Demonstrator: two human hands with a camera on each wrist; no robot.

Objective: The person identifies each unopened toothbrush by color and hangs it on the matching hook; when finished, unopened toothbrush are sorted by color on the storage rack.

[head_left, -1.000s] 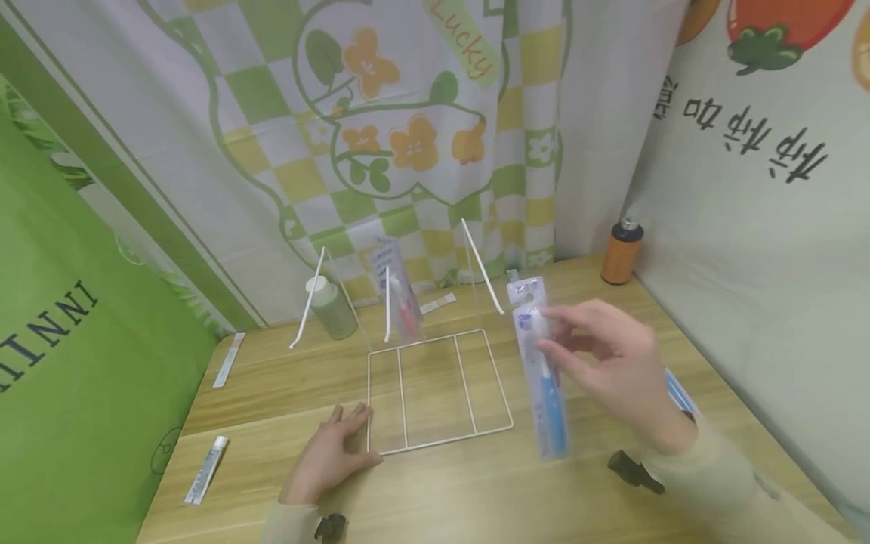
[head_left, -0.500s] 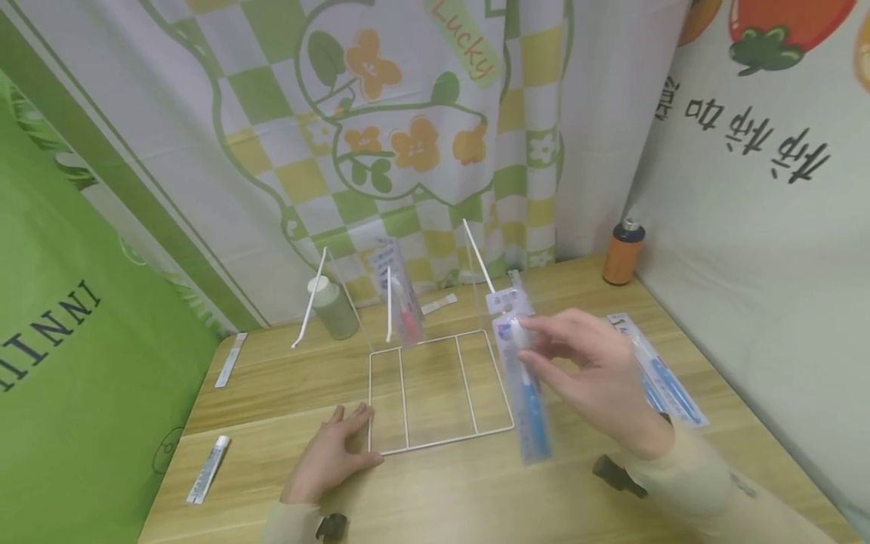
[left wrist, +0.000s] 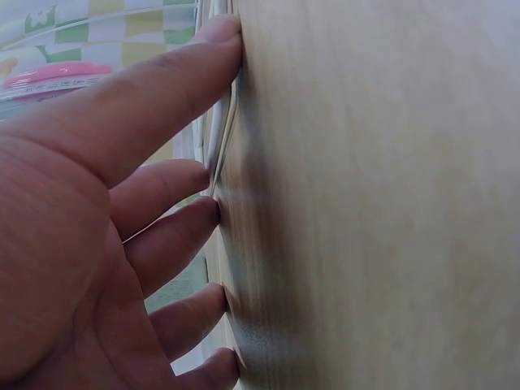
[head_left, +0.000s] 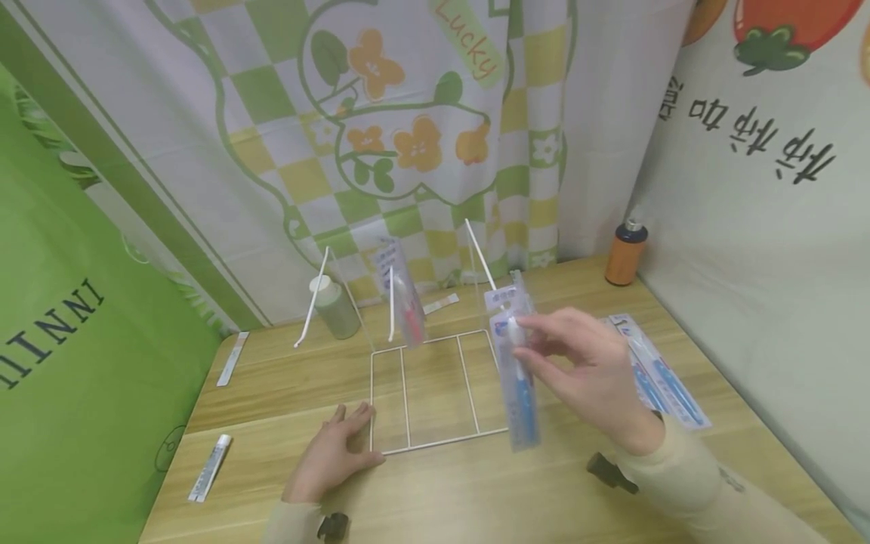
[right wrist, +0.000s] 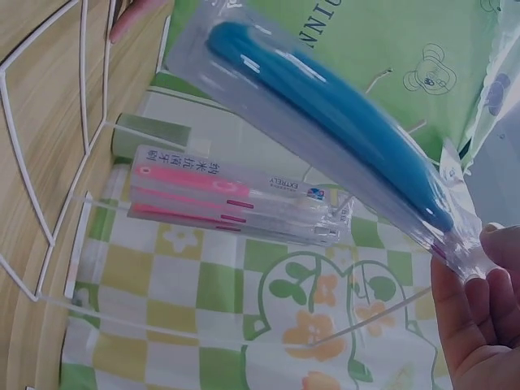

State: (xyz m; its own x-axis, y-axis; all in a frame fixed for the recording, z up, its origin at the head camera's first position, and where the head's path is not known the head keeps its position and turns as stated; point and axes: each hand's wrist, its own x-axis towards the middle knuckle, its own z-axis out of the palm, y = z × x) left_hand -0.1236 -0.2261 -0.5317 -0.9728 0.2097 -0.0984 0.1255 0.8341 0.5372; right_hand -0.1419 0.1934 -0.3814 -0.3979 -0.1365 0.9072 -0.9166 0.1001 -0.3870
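Note:
My right hand [head_left: 584, 363] pinches a packaged blue toothbrush [head_left: 523, 412] between thumb and fingers near the brush head. The pack hangs upright, its top overlapping the outer end of the right hook [head_left: 480, 254] of a white wire rack [head_left: 442, 440]. Up close in the right wrist view, the blue handle [right wrist: 325, 110] shows through clear plastic. My left hand [head_left: 329, 461] rests at the left front corner of the rack's base, fingers spread; its fingertips [left wrist: 213, 213] touch the tabletop beside the wire. Packaged pink toothbrushes [right wrist: 191, 188] hang on the middle hook.
More packaged blue toothbrushes [head_left: 669, 385] lie to the right, partly behind my right hand. A green bottle [head_left: 337, 311] stands behind the left hook [head_left: 311, 298], an orange bottle [head_left: 626, 253] at the back right. A tube [head_left: 211, 468] and a flat strip [head_left: 233, 359] lie left.
My right hand has moved left with the blue toothbrush pack, from beside the rack to the right hook's end. My left hand stays at the rack's corner.

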